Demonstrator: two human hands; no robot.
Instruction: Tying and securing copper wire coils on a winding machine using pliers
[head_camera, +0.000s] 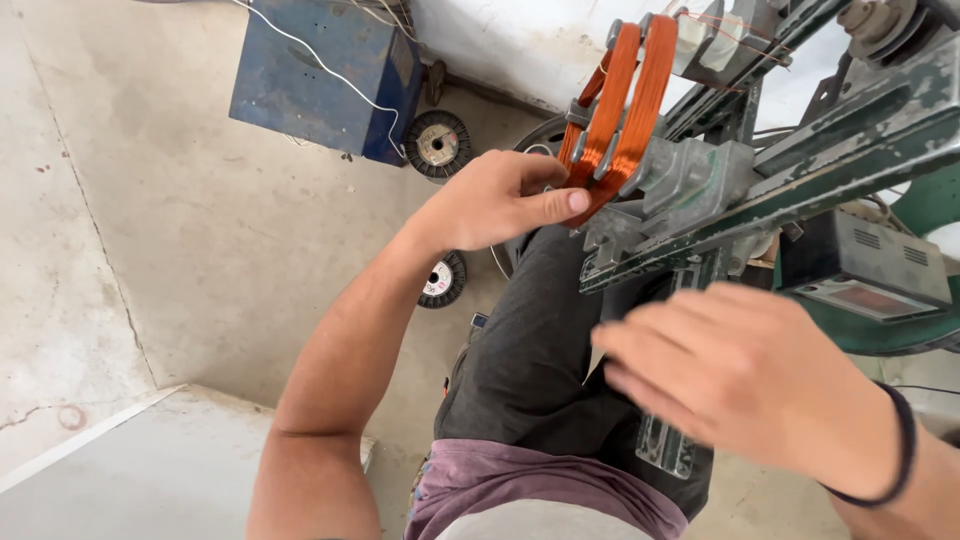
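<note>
Above bare concrete floor (200, 220), glossy orange copper-wire coils (625, 100) stand long-axis upright on a grey-green winding machine (800, 150); left hand (490, 200) pinches their lower end, right hand (740, 380) blurred, fingers spread, holding nothing.

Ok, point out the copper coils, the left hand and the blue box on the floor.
copper coils (628, 95): head view, on the orange windings of the near loop.
left hand (495, 200): head view, on the back of the hand.
blue box (320, 70): head view, on its top face.
</note>
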